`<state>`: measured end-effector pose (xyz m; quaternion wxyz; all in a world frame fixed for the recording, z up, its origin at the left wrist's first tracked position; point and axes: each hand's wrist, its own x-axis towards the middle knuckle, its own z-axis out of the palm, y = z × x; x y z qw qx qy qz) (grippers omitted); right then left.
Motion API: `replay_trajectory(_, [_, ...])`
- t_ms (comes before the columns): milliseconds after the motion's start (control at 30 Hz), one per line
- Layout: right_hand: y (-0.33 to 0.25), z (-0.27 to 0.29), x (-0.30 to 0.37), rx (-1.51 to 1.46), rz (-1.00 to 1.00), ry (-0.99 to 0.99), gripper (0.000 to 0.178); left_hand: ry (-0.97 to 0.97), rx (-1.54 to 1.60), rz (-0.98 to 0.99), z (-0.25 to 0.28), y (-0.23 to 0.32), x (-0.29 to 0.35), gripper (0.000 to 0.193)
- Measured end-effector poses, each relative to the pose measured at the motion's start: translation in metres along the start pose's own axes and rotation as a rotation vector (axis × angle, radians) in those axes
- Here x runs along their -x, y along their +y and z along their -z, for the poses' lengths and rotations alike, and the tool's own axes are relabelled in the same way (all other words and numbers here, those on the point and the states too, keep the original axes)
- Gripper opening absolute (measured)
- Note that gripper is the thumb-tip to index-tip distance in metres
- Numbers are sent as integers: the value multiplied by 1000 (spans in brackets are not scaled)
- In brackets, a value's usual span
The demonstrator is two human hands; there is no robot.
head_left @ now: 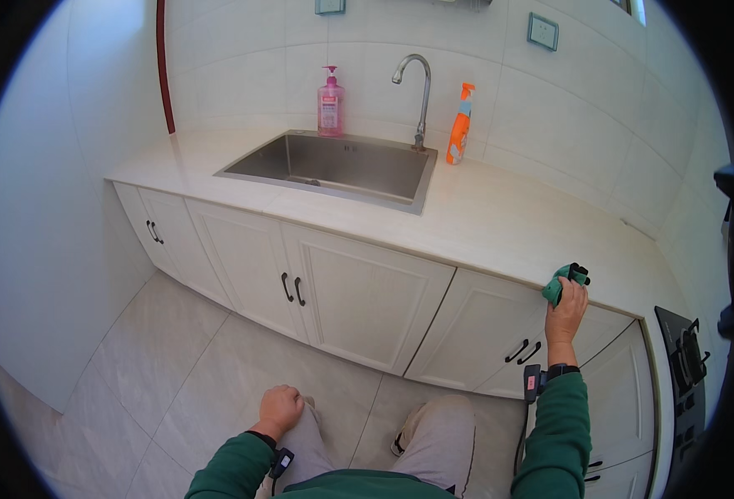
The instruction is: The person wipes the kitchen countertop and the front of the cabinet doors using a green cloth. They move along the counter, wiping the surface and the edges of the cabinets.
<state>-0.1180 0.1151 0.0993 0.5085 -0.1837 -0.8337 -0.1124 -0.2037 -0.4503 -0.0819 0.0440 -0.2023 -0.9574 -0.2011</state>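
My right hand [565,314] reaches out over the front edge of the counter at the right, its fingers closed on a bunched green cloth [553,291]. Something black shows at the top of the cloth; I cannot tell whether it is part of it. The cloth is at the edge of the pale countertop [500,216]. On my left knee rests my left hand [280,409], fingers curled in and nothing visible in it.
A steel sink [423,187] is set into the counter, with a curved faucet [426,100] behind it. A pink pump bottle [330,108] and an orange spray bottle [459,133] stand near the wall. Cabinet doors [359,291] run below. At far right lies a black gas stove [679,366].
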Motion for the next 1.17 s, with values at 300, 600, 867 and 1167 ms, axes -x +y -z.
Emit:
replay_trajectory(300, [-26, 8, -7, 53, -55, -36, 50, 26, 11, -4, -2, -2, 1, 20])
replay_trajectory(600, [-131, 67, -56, -689, -140, -270, 36, 22, -3, -19, -4, 6, -2, 19])
replay_trajectory(867, [-55, 7, -107, -232, -393, -349, 47, -12, 27, 25, 0, 2, 1, 19])
replay_trajectory(1167, [-107, -27, -111, -166, -293, -662, 65, -38, 30, 13, -4, 1, -5, 19])
